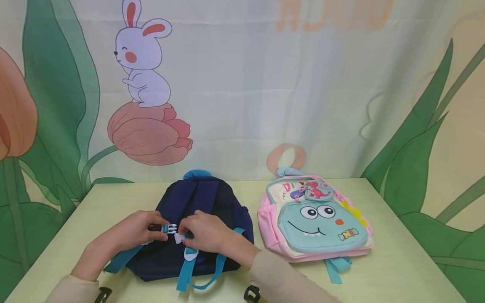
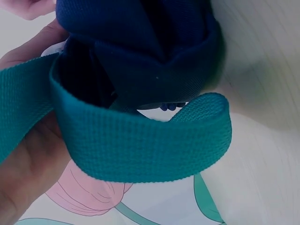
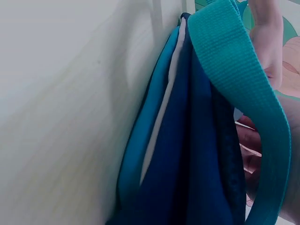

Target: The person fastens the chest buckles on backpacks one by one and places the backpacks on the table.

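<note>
A navy backpack (image 1: 212,265) lies with its shoulder straps upward on the table. My left hand (image 1: 138,229) pinches a strap end carrying the pronged half of a white side-release buckle (image 1: 172,228). Facing it, my right hand (image 1: 204,231) pinches the white socket half (image 1: 179,238), its fingers partly covering it. The two halves are apart, over the bag's back panel. Below them hangs a teal webbing strap (image 1: 185,275) through a white adjuster (image 1: 191,253). Looped teal webbing (image 2: 145,145) partly hides the left hand in the left wrist view; similar webbing (image 3: 234,61) crosses the right wrist view.
To the right, a pink and light-blue cartoon backpack (image 1: 322,229) lies face up beside the navy one. Both are on a pale table (image 1: 398,269). Behind stands a printed curtain (image 1: 235,92) with a rabbit and tulips.
</note>
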{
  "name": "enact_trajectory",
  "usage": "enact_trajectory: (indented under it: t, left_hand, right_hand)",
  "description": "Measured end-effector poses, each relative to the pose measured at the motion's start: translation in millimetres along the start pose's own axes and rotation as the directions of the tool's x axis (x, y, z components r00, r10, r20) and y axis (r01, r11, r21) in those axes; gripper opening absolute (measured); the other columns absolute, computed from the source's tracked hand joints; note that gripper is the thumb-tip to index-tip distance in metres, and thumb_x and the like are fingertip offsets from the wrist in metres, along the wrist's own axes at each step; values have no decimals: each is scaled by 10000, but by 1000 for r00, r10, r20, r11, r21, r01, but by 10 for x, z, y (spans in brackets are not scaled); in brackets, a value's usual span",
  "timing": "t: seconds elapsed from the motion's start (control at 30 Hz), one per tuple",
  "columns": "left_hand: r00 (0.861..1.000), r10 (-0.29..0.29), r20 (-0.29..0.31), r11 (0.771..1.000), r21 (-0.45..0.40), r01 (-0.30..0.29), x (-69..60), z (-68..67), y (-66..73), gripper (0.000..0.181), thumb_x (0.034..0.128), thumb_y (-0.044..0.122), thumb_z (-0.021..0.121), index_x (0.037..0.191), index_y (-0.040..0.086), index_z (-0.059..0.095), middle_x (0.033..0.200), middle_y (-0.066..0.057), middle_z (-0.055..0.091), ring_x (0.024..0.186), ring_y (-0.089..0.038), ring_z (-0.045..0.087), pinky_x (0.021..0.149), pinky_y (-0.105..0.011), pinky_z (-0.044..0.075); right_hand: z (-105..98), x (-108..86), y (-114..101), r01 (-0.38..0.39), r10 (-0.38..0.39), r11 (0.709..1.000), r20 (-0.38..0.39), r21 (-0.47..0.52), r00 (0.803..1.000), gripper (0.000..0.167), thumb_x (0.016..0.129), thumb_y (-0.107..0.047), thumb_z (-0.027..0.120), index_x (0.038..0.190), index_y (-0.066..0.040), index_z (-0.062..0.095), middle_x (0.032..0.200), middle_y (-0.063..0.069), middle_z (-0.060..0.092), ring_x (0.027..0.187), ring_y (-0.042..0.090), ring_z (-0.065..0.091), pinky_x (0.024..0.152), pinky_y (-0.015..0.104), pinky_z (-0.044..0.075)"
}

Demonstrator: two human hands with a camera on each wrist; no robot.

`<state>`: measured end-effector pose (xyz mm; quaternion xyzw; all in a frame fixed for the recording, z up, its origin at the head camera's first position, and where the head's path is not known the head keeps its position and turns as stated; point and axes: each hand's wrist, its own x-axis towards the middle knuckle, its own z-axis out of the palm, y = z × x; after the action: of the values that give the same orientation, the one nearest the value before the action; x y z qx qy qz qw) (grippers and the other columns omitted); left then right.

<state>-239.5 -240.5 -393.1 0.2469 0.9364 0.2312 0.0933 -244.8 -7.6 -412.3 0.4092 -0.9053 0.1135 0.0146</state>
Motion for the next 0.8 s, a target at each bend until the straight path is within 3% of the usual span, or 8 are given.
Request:
enact_trajectory:
  t: [0.23,0.4,0.5,0.8]
  left_hand:
    - [1000,-23,-9,1000,3,23,-1,-13,33,309,863,304,764,1108,117,751,865,80,614,750,-106,515,633,-232,444]
    - [999,-45,-17,999,-14,45,-1,-48,52,313,862,304,767,1116,122,740,929,59,664,773,-120,538,647,-238,469]
    - [999,-29,-23,999,-33,28,14,-77,56,308,871,297,760,1122,121,727,952,50,686,787,-116,569,660,-241,496]
    - [997,56,-43,997,-53,-59,36,-89,139,348,896,303,736,1184,112,689,1031,36,708,846,-83,641,743,-236,540]
  right_hand:
    - [-17,-41,31,9,-8,999,-28,31,1000,198,909,-314,713,1098,-257,704,1046,-133,712,837,44,503,640,127,409]
    - [-59,-70,40,24,-20,998,-63,59,998,211,909,-288,710,1112,-234,698,1031,-103,691,866,29,557,721,124,457]
    - [-98,-89,53,33,-26,997,-98,72,995,208,907,-260,708,1109,-212,693,1013,-90,673,843,6,578,755,110,465]
    - [-193,-119,73,33,-10,991,-170,131,985,186,907,-218,705,1086,-174,679,963,-53,665,764,-1,563,689,77,449]
